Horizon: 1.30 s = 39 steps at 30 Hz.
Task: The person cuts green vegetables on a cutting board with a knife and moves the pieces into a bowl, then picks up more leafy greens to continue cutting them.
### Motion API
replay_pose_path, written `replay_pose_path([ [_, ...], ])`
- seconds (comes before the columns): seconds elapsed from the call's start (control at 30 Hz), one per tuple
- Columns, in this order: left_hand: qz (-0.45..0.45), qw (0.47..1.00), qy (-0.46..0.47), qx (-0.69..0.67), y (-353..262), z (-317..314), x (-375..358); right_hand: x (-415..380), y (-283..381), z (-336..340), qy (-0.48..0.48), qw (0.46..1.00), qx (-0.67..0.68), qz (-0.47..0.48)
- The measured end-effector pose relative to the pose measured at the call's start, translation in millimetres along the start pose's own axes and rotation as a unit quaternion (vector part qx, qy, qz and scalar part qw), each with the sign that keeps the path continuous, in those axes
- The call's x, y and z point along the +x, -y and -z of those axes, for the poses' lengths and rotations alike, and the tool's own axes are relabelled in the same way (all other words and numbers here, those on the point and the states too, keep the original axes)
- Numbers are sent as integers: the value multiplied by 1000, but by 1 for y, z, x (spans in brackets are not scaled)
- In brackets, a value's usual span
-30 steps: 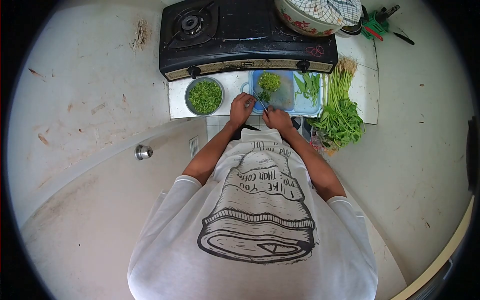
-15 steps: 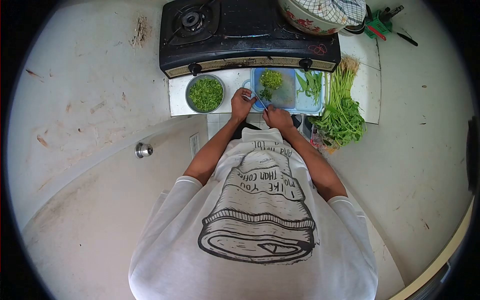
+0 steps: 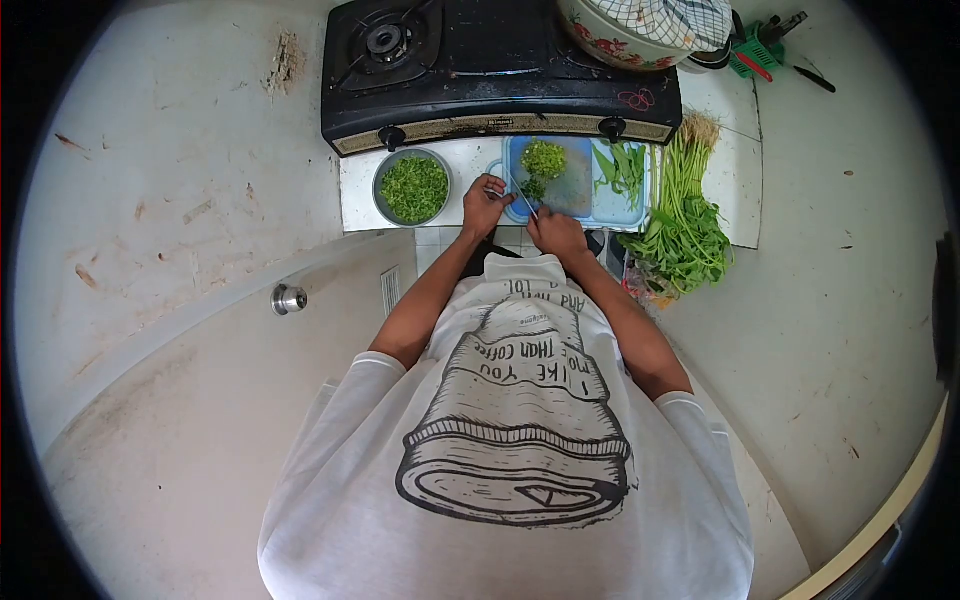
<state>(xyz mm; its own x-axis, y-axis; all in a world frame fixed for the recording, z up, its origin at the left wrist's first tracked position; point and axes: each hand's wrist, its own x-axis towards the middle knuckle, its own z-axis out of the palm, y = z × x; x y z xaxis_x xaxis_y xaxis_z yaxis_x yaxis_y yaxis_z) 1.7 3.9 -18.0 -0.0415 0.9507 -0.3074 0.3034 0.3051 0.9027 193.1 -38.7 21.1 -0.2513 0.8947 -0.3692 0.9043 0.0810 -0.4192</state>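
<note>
My right hand [image 3: 558, 236] is closed around the handle of a knife [image 3: 526, 202], its thin blade slanting up and left over the blue cutting board [image 3: 572, 196]. At the board's left edge, my left hand [image 3: 484, 206] has curled fingers beside the blade; what they pinch is too small to make out. Dark chopped greens [image 3: 533, 188] lie just right of the blade, with a lighter pile of chopped stems [image 3: 543, 158] above them. Several whole leaves [image 3: 622, 172] rest on the board's right part. To the left stands a round bowl [image 3: 376, 190] full of chopped greens [image 3: 413, 188].
A black gas stove [image 3: 500, 90] runs along the counter's back. On it sits a flowered pot [image 3: 610, 45] covered with a checked cloth [image 3: 665, 20]. A bunch of leafy stalks [image 3: 685, 225] hangs over the counter's right front edge. A green basket [image 3: 755, 55] holds utensils.
The knife blade has shifted slightly and stands a little steeper beside my left fingers. Both hands stay in nearly the same place.
</note>
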Motion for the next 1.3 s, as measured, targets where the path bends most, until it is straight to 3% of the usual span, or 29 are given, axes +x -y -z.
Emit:
replay_pose_path([
  [0.97,-1,1000,-13,4,0,-2,-1,8,-1,-5,39,999,-15,16],
  [1.3,-24,999,29,-19,1,9,-8,-2,-15,1,-9,999,-23,48],
])
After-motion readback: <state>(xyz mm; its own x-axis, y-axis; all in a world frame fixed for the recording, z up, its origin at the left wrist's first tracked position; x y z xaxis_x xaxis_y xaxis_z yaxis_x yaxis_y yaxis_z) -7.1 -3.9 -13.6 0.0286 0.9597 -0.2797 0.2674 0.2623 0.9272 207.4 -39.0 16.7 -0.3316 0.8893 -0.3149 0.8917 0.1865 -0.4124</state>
